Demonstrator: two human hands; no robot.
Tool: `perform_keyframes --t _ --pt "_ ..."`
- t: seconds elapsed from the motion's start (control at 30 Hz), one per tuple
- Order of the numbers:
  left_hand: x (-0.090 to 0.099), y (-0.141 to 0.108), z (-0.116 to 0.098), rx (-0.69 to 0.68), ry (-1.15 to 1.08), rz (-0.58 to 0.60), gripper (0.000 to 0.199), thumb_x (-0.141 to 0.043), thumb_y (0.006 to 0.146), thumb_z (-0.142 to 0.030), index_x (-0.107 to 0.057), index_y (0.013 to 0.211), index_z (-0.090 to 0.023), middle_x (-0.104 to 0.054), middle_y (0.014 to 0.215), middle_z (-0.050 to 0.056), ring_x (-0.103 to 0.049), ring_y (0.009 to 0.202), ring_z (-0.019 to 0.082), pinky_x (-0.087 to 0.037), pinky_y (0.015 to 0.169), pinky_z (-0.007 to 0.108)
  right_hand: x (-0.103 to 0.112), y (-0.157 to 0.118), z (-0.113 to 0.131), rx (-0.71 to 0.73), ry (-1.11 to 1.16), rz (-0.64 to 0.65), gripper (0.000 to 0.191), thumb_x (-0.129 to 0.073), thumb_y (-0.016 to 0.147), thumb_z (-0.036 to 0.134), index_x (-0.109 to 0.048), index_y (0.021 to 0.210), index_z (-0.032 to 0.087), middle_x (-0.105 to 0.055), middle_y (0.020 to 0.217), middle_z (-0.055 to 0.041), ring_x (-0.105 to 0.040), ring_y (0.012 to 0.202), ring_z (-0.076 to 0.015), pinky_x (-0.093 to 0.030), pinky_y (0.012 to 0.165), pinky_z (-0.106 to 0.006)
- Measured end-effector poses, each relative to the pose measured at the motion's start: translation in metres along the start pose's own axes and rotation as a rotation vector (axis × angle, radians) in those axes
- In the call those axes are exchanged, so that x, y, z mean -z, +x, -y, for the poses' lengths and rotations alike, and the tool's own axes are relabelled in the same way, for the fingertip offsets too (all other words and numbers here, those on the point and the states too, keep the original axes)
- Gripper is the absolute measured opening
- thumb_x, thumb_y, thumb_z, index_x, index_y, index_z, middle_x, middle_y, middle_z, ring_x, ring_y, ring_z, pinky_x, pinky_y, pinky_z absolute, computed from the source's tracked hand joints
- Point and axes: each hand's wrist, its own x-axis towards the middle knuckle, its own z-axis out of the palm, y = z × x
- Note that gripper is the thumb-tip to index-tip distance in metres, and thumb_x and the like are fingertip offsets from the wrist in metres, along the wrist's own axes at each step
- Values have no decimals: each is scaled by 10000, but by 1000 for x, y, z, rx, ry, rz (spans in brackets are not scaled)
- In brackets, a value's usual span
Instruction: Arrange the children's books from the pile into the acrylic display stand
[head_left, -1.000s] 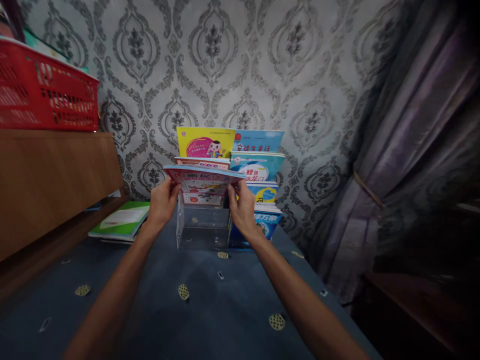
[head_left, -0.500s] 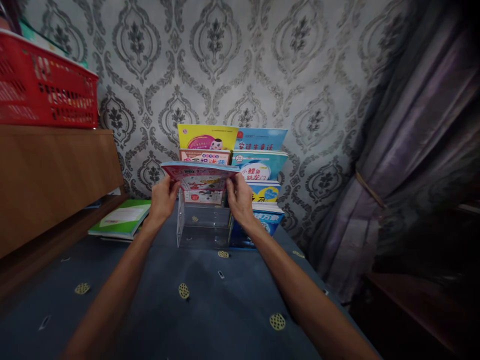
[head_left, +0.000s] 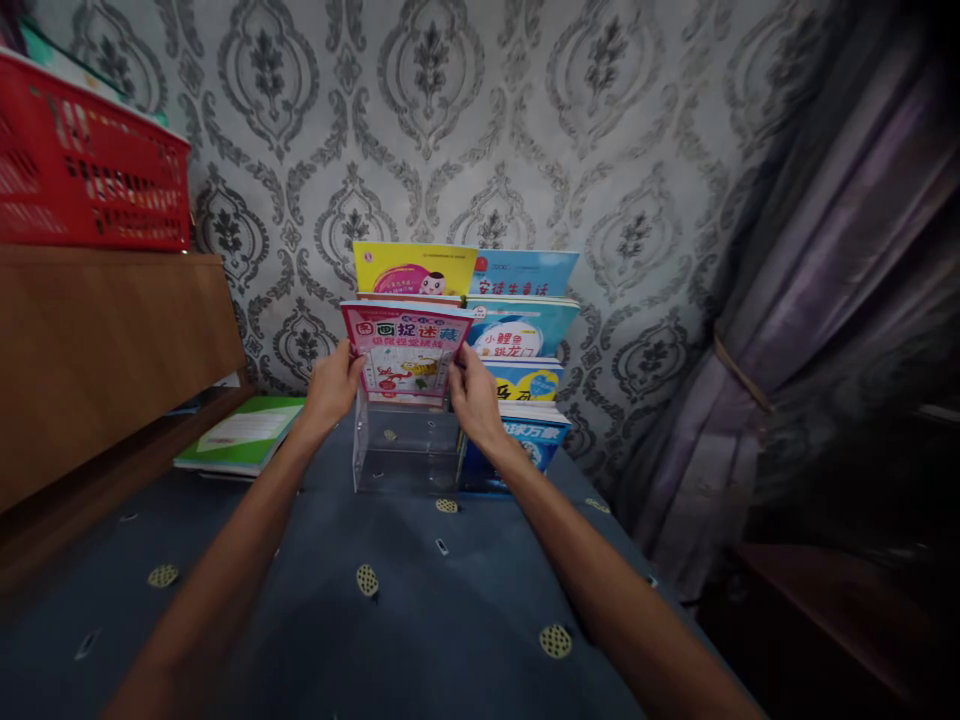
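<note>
swinging upright, the pink book [head_left: 409,365] is sitting at twelve o'clock by the acrylic rack [head_left: 409,442], left hand [head_left: 334,385] and right hand [head_left: 475,392] pinching its sides; fitting seems underway, calling for level lowering.

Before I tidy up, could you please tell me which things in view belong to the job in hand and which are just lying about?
In use:
pink book, held by left hand and right hand
clear rack
racked books, probably

Lying about:
red basket
green book, though it may belong
</note>
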Motion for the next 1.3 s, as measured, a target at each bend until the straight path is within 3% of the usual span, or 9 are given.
perform_keyframes --t 0.23,0.43,0.77,0.97,1.3 --pt "-14 7 -3 59 128 115 265 -438 984 -301 -570 1161 -154 -730 1072 161 -686 1029 302 -491 870 370 -5 -9 -15 -9 -88 11 547 -400 980 321 -408 1493 133 -566 1434 -181 -540 1312 -305 -438 1105 -516" --pt "-16 3 -7 83 169 110 312 -393 1004 -312 -505 1229 -127 -728 1061 197 -703 1008 325 -504 841 391 -9 -16 -24 -36 -154 29 579 -411 959 296 -384 1511 120 -562 1435 -196 -566 1287 -317 -462 1081 -527" --pt "-20 3 -2 75 103 90 252 -416 996 -313 -559 1148 -172 -712 1121 165 -686 1047 295 -499 841 366 -14 -18 -21 -49 -192 37 621 -393 930 250 -335 1528 95 -542 1408 -238 -516 1294 -364 -407 1099 -594" --pt "-27 13 0 108 105 83 306 -357 1016 -335 -592 1128 -175 -695 1168 164 -673 1070 289 -491 846 358 -20 -12 -21 -27 -247 -4 589 -409 930 237 -361 1505 115 -533 1366 -217 -504 1266 -334 -406 1111 -543" --pt "-28 34 0 153 136 98 410 -323 1016 -392 -664 1043 -167 -717 1123 196 -672 1068 327 -490 821 383 -22 -18 -21 16 -249 69 524 -397 951 254 -442 1456 120 -518 1400 -202 -478 1330 -314 -380 1159 -515"
